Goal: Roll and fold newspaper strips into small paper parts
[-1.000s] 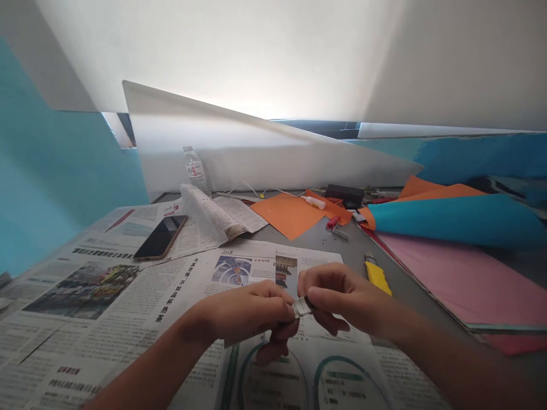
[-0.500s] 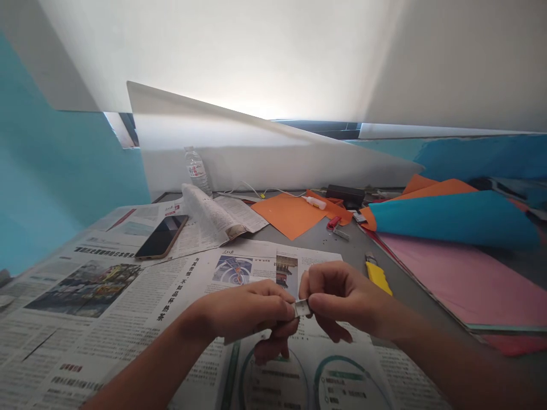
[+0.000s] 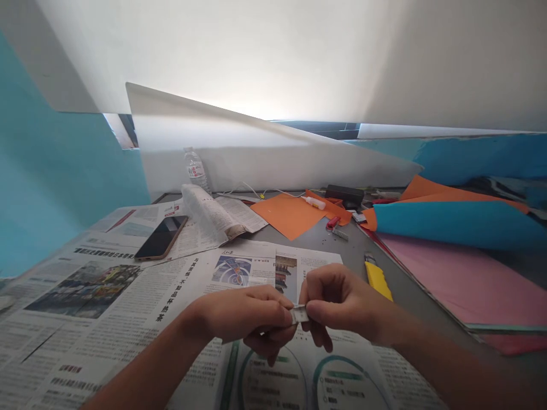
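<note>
Between my two hands is a small, flat, greyish-white strip of paper (image 3: 300, 314), which looks like folded newspaper. My left hand (image 3: 252, 314) pinches its left end between thumb and fingers, with the other fingers curled beneath. At its right end, the thumb and fingertips of my right hand (image 3: 342, 302) are closed on it. The fingers hide most of the strip, so its full length cannot be seen. Both hands are held just over a spread newspaper (image 3: 192, 347) with printed circles.
A phone (image 3: 162, 237) lies on the newspaper to the left. A yellow utility knife (image 3: 378, 278), a red stapler (image 3: 332, 222), orange paper (image 3: 290, 215) and a glue bottle (image 3: 315, 203) lie beyond. Blue paper (image 3: 457, 223) and pink paper (image 3: 461, 279) are at right; a water bottle (image 3: 195, 169) stands behind.
Both hands have lowered slightly with the paper strip still pinched between them. The fingers under it have shifted, those of my right hand curling inward.
</note>
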`<state>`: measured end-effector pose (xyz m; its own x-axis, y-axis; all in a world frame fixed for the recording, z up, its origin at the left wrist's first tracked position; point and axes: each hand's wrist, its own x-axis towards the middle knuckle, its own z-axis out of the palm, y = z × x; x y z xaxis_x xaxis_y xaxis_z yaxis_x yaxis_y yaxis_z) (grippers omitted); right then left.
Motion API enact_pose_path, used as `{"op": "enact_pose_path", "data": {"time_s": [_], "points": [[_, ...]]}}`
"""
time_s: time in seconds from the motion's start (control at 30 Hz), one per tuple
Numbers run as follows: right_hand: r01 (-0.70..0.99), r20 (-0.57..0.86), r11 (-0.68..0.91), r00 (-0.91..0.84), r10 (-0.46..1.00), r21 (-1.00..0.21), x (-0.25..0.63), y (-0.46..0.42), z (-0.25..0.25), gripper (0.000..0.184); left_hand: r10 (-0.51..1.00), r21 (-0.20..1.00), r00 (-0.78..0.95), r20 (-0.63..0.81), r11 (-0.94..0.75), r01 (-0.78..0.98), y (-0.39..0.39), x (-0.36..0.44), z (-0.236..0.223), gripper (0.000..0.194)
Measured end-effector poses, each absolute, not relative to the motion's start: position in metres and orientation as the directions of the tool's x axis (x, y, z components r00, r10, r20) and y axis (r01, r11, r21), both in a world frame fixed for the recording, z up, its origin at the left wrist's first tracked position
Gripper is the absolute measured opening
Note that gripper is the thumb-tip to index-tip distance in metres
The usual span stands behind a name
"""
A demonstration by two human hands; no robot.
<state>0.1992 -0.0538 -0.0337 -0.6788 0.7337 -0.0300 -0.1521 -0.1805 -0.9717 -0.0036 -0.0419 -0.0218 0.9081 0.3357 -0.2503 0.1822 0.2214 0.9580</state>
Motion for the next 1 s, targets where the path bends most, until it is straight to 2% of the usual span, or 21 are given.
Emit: {"op": "enact_pose_path", "data": {"time_s": [0.27, 0.47, 0.63, 0.77, 1.0], "points": [[-0.184, -0.005, -0.191, -0.707, 0.707, -0.964, 0.2007, -0.0528, -0.0341, 0.017, 0.34, 0.948, 0.899, -0.275, 0.252, 0.195, -0.0434, -0.0042, -0.0205, 0.023], [-0.144, -0.029, -0.181, -0.701, 0.712, -0.973, 0.1986, -0.0541, -0.0336, 0.019, 0.345, 0.943, 0.893, -0.288, 0.264, 0.203, -0.0445, -0.0038, -0.0193, 0.024], [-0.123, -0.052, -0.194, -0.704, 0.708, -0.973, 0.1974, -0.0545, -0.0315, 0.022, 0.349, 0.939, 0.888, -0.299, 0.272, 0.21, -0.044, -0.0041, -0.0198, 0.032], [-0.094, -0.067, -0.178, -0.682, 0.728, -0.98, 0.1964, -0.0546, -0.0337, 0.018, 0.374, 0.955, 0.884, -0.279, 0.204, 0.215, -0.0438, -0.0052, -0.0211, 0.045], [-0.08, -0.031, -0.114, -0.67, 0.742, -0.99, 0.2023, -0.0553, -0.0289, 0.021, 0.435, 0.972, 0.869, -0.236, 0.097, 0.215, -0.0461, -0.0053, -0.0178, 0.041]]}}
